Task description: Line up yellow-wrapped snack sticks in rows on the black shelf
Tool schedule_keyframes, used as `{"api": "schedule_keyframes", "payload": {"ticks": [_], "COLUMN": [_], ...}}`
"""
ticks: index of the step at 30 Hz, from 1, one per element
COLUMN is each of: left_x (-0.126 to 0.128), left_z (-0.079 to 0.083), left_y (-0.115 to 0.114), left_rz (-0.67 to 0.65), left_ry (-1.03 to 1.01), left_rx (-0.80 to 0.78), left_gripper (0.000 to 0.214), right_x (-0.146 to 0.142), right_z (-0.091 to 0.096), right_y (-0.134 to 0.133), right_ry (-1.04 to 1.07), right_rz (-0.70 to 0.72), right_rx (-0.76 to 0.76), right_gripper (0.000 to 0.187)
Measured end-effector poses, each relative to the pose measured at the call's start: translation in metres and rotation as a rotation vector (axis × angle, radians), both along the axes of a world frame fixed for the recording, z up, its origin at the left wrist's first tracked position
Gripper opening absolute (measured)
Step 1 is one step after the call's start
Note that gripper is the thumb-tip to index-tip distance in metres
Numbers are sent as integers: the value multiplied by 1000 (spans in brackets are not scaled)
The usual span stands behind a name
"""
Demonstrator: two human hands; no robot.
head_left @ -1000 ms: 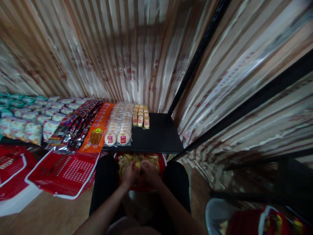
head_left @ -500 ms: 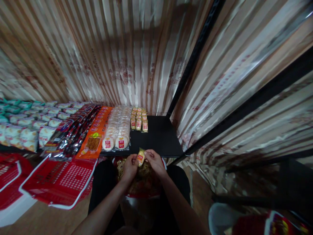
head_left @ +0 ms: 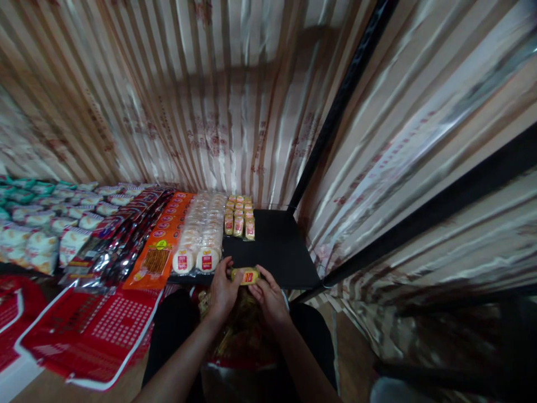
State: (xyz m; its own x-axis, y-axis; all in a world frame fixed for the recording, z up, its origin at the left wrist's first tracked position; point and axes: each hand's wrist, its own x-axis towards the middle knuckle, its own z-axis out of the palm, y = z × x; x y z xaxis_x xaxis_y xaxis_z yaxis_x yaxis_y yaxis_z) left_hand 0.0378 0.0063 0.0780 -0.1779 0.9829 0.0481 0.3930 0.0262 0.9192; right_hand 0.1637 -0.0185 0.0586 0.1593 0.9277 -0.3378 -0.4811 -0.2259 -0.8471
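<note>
Between my two hands is a small yellow snack packet (head_left: 248, 276) with a red label, lying sideways just in front of the black shelf's edge. My left hand (head_left: 224, 288) pinches its left end with the thumb over it. My right hand (head_left: 268, 294) grips the right end by the fingertips. Beneath my hands, between my knees, sits an open bag (head_left: 235, 336) of similar yellow packets, partly hidden by my arms. On the black shelf (head_left: 272, 252), matching yellow packets (head_left: 239, 215) stand in short rows near the back.
Left of those rows lie clear-wrapped round white crackers (head_left: 197, 240), an orange snack bag (head_left: 159, 246), dark foil packs (head_left: 113, 240) and white packets (head_left: 42, 240). Red bags (head_left: 92, 336) hang below the shelf at left. Black posts (head_left: 344, 106) rise at right before striped sheeting (head_left: 235, 101).
The yellow packet has turned from upright to sideways in my hands. My left thumb now lies over it. The view has shifted slightly, so the shelf appears lower.
</note>
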Motion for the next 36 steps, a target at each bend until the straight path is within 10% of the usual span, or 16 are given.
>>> {"api": "schedule_keyframes", "payload": {"ticks": [4,11,15,36], "left_x": [2,-11,-13,18], "left_z": [1,19,21,-33], "left_y": [11,45,58,59], "left_rz": [-21,-213,-246,-125], "left_ry": [-97,97,172,153], "left_rx": [-30,16,24,135], "left_gripper": [43,38,41,52], "right_x": [-4,4,-2,-35], "right_z": [-7,7,11,-7], "right_y": [10,20,36,123], "right_ry": [-94,-1156,-1369,-1164], "right_rz": [0,67,194,114], "right_rx": [6,425,533,271], "right_gripper": [52,49,38,25]}}
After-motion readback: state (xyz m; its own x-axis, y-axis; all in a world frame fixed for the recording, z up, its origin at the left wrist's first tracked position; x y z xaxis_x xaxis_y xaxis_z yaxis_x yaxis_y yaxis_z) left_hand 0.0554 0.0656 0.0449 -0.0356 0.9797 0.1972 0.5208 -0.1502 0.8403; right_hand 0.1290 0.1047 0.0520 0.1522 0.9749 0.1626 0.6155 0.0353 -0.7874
